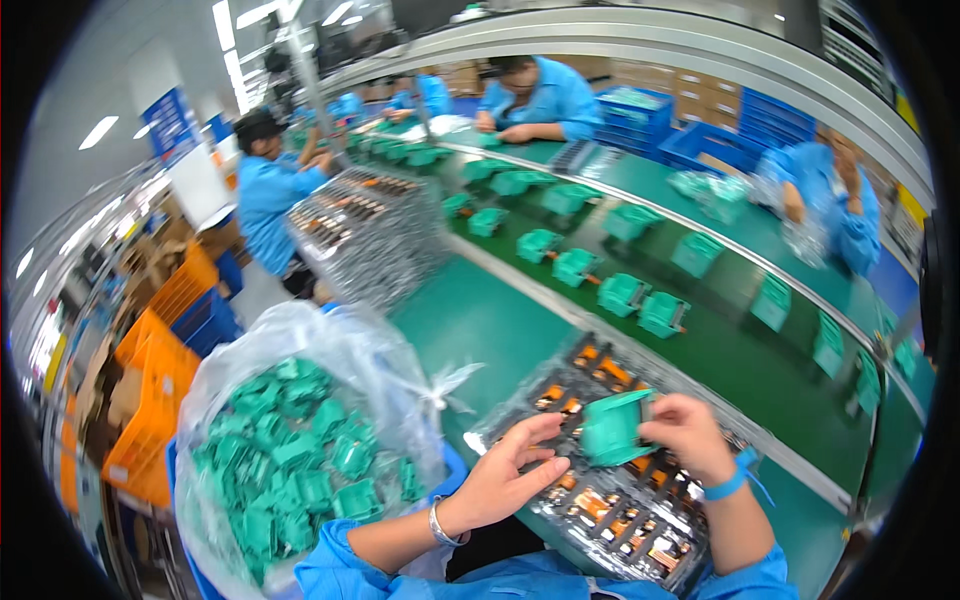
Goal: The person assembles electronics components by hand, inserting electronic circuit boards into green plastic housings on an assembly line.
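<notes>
Between my hands is a green plastic housing point(612, 428), held by the fingers of my right hand point(686, 432) at its right side. My left hand point(512, 468) is beside it on the left, fingers stretched out and apart, with nothing in it. Under both hands lies a clear plastic tray point(560, 505) of black, orange and copper-coloured parts in rows. What sits inside the housing, if anything, is hidden from this angle. A blue band circles my right wrist and a metal bracelet my left.
At the left stands a blue bin lined with a clear bag point(335, 345), full of green housings point(290, 450). Beyond it rises a stack of trays point(365, 235). A conveyor belt point(560, 310) carries green housings past the table. Several co-workers in blue sit around it; orange crates point(155, 410) stand far left.
</notes>
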The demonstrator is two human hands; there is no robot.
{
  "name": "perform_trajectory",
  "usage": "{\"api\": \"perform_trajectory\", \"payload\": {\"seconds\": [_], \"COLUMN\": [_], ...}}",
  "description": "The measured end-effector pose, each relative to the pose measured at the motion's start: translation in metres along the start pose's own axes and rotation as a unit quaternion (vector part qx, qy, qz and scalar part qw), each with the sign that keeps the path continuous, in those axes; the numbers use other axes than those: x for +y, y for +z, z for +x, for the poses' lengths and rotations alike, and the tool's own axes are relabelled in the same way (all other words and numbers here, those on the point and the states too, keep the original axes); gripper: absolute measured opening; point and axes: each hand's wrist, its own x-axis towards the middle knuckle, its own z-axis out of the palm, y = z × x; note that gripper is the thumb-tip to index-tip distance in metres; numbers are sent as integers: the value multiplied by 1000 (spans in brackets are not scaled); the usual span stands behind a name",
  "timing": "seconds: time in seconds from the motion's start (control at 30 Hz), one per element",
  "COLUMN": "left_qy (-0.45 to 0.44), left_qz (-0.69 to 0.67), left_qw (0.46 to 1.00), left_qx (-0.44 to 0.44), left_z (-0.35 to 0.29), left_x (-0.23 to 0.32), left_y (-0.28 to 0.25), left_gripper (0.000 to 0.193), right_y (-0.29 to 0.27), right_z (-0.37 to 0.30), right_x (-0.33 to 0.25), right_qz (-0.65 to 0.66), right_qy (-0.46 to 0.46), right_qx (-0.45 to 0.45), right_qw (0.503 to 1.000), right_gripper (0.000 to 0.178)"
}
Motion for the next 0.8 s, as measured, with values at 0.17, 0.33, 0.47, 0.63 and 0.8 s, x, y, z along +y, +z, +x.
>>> {"api": "perform_trajectory", "payload": {"seconds": [0.17,0.33,0.47,0.63,0.8], "left_qy": [67,-30,-141,-222,-253], "left_qz": [202,301,471,657,746], "left_qw": [967,884,797,679,576], "left_qx": [140,357,350,243,220], "left_z": [-58,-115,-147,-120,-112], "left_x": [23,-2,-48,-62,-76], "left_y": [-60,-163,-214,-194,-200], "left_gripper": [26,26,47,74,72], "right_y": [-40,-126,-162,-178,-160], "right_z": [24,80,116,134,136], "right_x": [-21,-10,19,57,52], "right_qz": [16,-12,-35,-51,-28], "right_qy": [-3,40,73,89,86], "right_qx": [138,266,308,365,324], "right_qw": [990,963,948,925,942], "right_gripper": [15,16,16,24,32]}}
